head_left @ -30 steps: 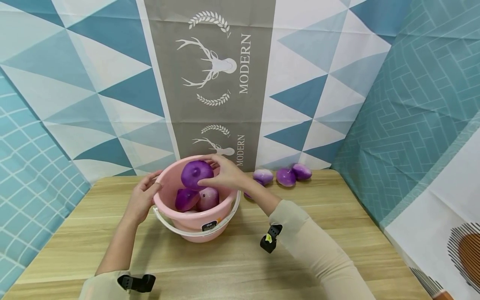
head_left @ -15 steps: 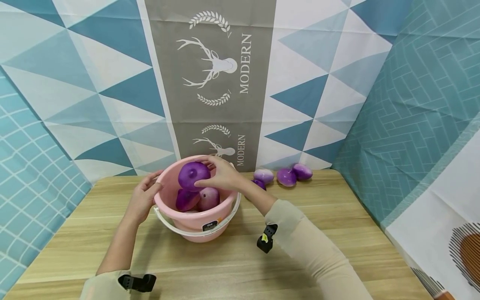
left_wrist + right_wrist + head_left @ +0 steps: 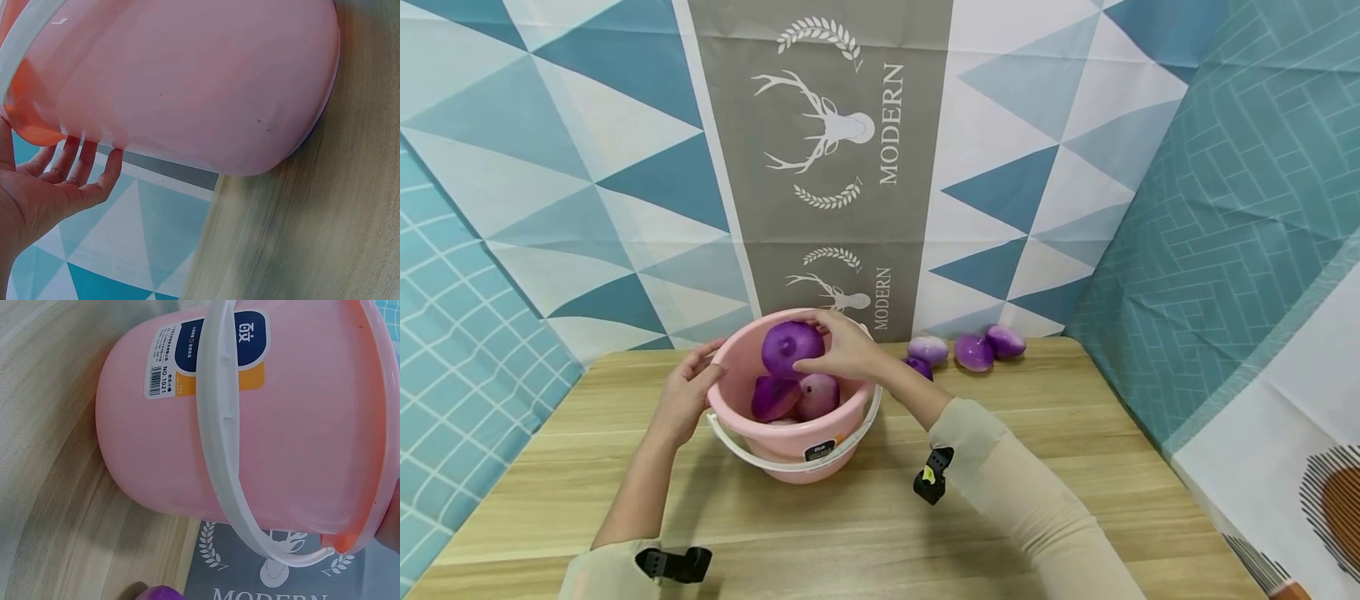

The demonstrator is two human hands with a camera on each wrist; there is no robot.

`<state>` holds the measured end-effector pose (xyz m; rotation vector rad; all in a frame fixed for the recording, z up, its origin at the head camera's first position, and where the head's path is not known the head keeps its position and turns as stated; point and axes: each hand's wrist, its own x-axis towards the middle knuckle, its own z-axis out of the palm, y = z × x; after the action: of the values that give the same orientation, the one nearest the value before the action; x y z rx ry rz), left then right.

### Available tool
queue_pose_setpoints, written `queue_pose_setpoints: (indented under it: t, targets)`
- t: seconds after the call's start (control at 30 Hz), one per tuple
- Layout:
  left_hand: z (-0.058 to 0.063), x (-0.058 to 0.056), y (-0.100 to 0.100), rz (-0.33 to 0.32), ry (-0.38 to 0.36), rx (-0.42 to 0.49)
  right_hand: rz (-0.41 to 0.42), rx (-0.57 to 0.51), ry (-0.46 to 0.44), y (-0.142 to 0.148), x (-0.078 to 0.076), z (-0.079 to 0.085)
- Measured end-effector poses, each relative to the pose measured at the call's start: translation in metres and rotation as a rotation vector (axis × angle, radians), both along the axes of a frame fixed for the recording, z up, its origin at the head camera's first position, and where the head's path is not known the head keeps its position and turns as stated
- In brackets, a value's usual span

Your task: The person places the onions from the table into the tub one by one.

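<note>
A pink bucket (image 3: 763, 442) stands on the table, its white handle (image 3: 219, 425) hanging down the front. My left hand (image 3: 683, 392) grips the bucket's left rim; in the left wrist view its fingers (image 3: 111, 170) touch the outer wall. At the bucket's mouth, my right hand (image 3: 847, 348) holds a round purple onion (image 3: 786, 348) between thumb and fingers. Beneath it inside the bucket lie a dark purple onion (image 3: 773, 400) and a paler one (image 3: 818, 397). Anything deeper is mostly hidden. Only a sliver of the right hand shows at the right wrist view's edge.
Behind my right forearm, toward the table's back edge, lie more purple onions: a whitish one (image 3: 928, 350), a bright one (image 3: 973, 353), another touching it (image 3: 1006, 341), and one partly covered (image 3: 919, 367). A patterned cloth wall (image 3: 1015, 200) rises behind the wooden table (image 3: 820, 533).
The held onion shifts slightly left, then slightly back right, staying above the bucket's contents. My right forearm has moved a little left. The left hand keeps its place on the rim.
</note>
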<state>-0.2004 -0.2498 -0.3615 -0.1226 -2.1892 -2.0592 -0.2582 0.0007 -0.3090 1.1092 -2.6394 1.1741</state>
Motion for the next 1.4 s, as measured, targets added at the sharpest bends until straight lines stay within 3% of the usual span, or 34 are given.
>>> queue_pose_setpoints:
  t: [0.33,0.63,1.13,1.4]
  targets:
    - [0.001,-0.001,0.001,-0.014,0.006,0.027,0.012,0.0,-0.011,0.002,0.0,0.002]
    - [-0.001,0.0,0.002,-0.015,0.015,0.034,0.029,-0.066,-0.001,0.005,0.001,0.0]
    - [0.001,0.002,0.001,-0.013,0.011,0.044,-0.048,-0.22,-0.049,0.029,-0.005,0.011]
    - [0.002,0.001,0.001,-0.016,0.003,0.038,-0.125,-0.175,0.005,0.051,-0.011,0.012]
